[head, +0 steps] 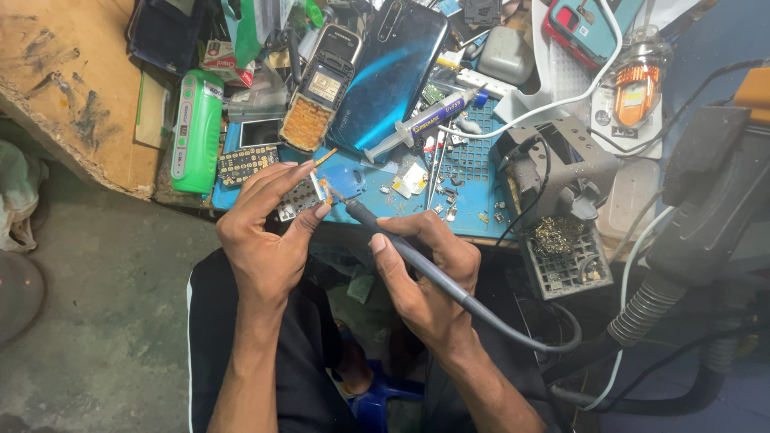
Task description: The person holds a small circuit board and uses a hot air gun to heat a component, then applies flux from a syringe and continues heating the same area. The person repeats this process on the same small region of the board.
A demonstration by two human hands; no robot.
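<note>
Head-camera view down onto a cluttered repair bench [72, 120]. The left hand [269, 232] is closed around a small circuit board [303, 196], pinching it between thumb and fingers at the near edge of a blue work mat [473, 200]; the board is raised slightly and tilted toward the person. The right hand [421, 269] is closed in a pen grip on a grey soldering iron [401, 248], whose tip [337, 195] meets the right edge of the board. The iron's grey cable [513, 337] runs back past the wrist and loops to the right. On the mat, just beyond the board, lie a second small board with rows of gold contacts [245, 163], loose metal scraps and screws [445, 210], and a syringe of paste [421, 124] lying at a slant. Behind these rest an opened keypad phone [321, 88], showing its orange keypad backing, and a dark blue smartphone [393, 72], lying back upward. A green cylindrical device [195, 132] lies at the left edge of the mat. To the right stands a grey metal iron stand [561, 208] holding a wad of brass cleaning wool [557, 234]. A ribbed grey hose [650, 309] enters from the right. The person's dark-clothed lap [297, 353] fills the lower centre, above a grey concrete floor [104, 321].
</note>
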